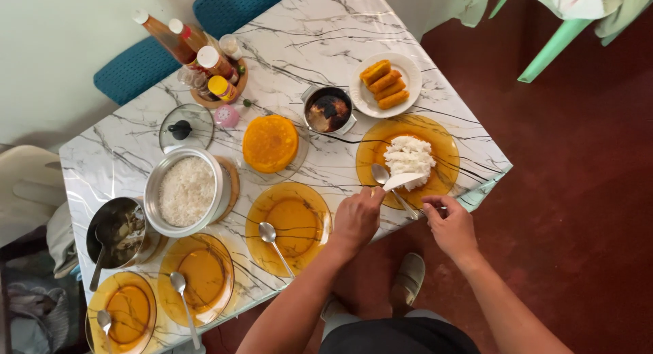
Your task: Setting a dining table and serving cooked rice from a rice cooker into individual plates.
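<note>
Left hand (355, 220), closed around the handle of a white rice paddle (401, 182), holds the blade just over the near edge of a mound of white rice (409, 158). Right hand (450, 225), fingers curled, pinches the near rim of the amber glass plate (443, 147) that bears the rice; a metal spoon (381, 175) lies on the same plate, its handle running under the paddle. This plate sits at the table's near right corner, on a white marble-patterned tabletop (306, 34). To its left stand three more amber plates, each with a spoon; the nearest empty plate (289, 225) lies just beside the left wrist. Further left, a metal pot of cooked rice (187, 191) rests on a wooden trivet, with a darker pot and ladle (117, 233) beside it. Behind the served plate: a white plate of fried yellow pieces (386, 84), a small pot of dark food (328, 110), and an orange round cake (270, 143).
</note>
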